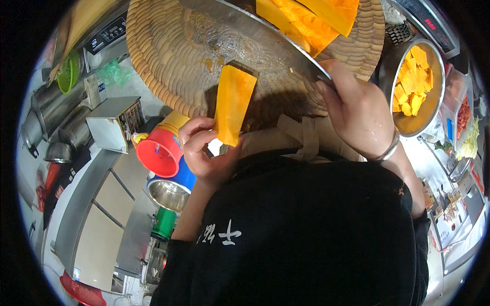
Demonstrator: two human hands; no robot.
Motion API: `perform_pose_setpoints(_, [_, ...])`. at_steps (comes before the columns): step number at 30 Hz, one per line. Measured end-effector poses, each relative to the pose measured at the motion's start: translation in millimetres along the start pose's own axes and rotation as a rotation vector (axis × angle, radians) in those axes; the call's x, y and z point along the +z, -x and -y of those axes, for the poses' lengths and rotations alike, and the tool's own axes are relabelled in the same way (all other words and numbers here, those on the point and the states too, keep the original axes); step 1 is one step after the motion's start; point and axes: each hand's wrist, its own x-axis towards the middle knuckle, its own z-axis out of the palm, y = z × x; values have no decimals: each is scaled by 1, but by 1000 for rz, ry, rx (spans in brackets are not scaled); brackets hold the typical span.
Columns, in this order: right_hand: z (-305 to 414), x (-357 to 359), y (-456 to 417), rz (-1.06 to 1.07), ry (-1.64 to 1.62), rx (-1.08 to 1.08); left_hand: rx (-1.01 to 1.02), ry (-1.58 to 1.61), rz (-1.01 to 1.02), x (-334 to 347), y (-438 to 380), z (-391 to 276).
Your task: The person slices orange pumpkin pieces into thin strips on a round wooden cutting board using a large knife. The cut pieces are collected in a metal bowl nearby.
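Observation:
My left hand [208,149] pinches the lower end of a peeled pumpkin wedge [235,101] between thumb and fingers, over the near edge of a round wooden chopping block [176,57]. My right hand [358,105] grips a large cleaver [268,30] near its heel; the blade reaches up and left across the block, and the handle is mostly hidden by the hand. Beyond the blade, larger pumpkin pieces [302,23] lie on the far part of the block. Wet orange bits mark the wood.
A steel bowl of cut pumpkin slices [413,82] stands right of the block, beside a bag of red food [463,118] and a digital scale [428,23]. At left are a red bucket [159,153], a steel pot [168,195] and a metal box [111,122].

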Motion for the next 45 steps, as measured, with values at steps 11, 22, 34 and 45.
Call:
perform_pose_setpoints(11, [7,-4,14,-120,12,-66,56,-240,85,-29,-23,-8])
perform_pose_setpoints(22, [12,-6,29,-148,134,-151,419,-374,375,17,-98,-61])
perform_pose_setpoints(34, [-8,-5,50,-96,133,-176,170,0,458,9,-215,-90])
perform_pose_setpoints(45, [-27,-5,62,-86,-7,-155,698,-458,224,86,-393,-122])
